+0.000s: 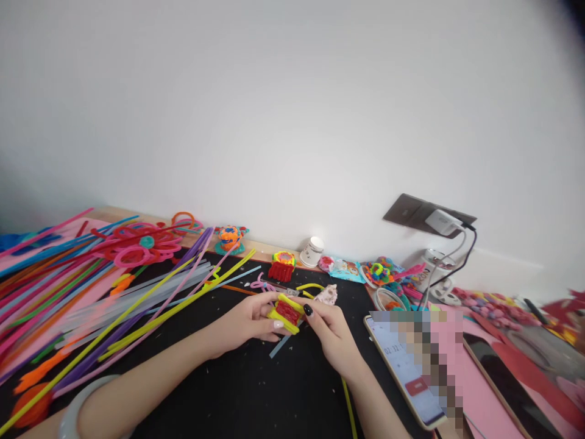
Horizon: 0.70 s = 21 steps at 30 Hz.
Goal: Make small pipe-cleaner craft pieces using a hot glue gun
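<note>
Both hands meet at the middle of the black mat (228, 390) around a small yellow and red pipe-cleaner piece (287, 312). It has a red centre and yellow edges. My left hand (256, 323) grips its left side between thumb and fingers. At its right edge, my right hand (326, 329) pinches with thumb and forefinger. Just behind my fingers lie pliers (308, 288) with yellow handles, partly hidden. A looped lilac pipe cleaner (262, 283) is beside them. A pale translucent strip (280, 346) lies under the hands.
Long pipe cleaners (159, 305) in many colours spread over the left side. Along the wall stand an orange and blue ball figure (230, 238), a yellow and red piece (282, 266) and a paper cup (312, 251). A phone (402, 372) and a mug (434, 274) are at the right.
</note>
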Motion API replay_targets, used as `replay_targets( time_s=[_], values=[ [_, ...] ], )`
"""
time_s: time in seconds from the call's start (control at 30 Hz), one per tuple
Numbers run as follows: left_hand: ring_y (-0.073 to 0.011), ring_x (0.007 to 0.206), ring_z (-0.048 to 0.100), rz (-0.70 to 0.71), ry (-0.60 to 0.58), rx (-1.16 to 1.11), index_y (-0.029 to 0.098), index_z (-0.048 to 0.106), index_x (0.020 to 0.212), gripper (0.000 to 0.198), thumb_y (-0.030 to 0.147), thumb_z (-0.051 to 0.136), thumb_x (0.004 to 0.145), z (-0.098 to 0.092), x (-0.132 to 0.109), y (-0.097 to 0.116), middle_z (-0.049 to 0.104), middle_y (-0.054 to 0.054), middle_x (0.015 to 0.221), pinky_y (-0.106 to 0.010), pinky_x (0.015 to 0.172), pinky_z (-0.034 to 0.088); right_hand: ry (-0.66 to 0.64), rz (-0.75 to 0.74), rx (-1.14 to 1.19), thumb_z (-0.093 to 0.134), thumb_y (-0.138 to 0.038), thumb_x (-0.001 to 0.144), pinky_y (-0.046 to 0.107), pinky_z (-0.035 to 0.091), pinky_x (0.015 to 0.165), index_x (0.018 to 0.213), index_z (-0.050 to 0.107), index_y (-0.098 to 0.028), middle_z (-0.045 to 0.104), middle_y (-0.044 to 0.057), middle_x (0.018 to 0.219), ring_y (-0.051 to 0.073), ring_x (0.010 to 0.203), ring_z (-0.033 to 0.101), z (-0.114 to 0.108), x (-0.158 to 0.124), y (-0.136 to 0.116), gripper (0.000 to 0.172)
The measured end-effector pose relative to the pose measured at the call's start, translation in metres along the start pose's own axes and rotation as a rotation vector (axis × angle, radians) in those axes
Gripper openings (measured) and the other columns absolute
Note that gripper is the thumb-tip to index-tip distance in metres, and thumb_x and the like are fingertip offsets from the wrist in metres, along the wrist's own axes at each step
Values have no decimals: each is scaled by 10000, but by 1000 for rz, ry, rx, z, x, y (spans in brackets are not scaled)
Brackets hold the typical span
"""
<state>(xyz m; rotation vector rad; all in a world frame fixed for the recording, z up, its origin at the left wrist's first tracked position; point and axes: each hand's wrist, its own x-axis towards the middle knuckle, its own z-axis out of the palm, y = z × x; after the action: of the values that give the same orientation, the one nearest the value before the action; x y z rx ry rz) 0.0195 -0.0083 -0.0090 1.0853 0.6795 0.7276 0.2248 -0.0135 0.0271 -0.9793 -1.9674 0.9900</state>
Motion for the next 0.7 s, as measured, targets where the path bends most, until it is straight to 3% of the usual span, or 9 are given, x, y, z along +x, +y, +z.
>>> replay_targets(
  time_s=[0.4, 0.57, 0.7],
  values=[
    [-229, 1010, 665, 8, 19, 35, 206, 535, 1199, 423, 310, 657, 808, 0, 0, 2, 700, -77, 1091, -277, 792, 531, -1, -65, -94, 442, -253, 944, 332, 413, 953, 1205, 625, -269, 665, 49, 1185, 211, 1086, 588, 2, 0, 1, 319],
    [-221, 952, 690, -9, 41, 53, 208, 517, 1218, 452, 323, 658, 804, 1, 1, -1, 718, -73, 1051, -270, 762, 535, 38, 60, -101, 459, -218, 924, 280, 473, 777, 1098, 685, -225, 725, 53, 988, 192, 865, 648, 4, 3, 5, 285],
    [-210, 910, 703, -13, 62, 47, 211, 500, 1231, 484, 342, 666, 796, 2, 1, -1, 725, -65, 1015, -257, 739, 535, 80, 90, -110, 441, -238, 928, 243, 445, 617, 994, 709, -212, 706, 28, 791, 164, 679, 602, 7, 4, 9, 278]
  ],
)
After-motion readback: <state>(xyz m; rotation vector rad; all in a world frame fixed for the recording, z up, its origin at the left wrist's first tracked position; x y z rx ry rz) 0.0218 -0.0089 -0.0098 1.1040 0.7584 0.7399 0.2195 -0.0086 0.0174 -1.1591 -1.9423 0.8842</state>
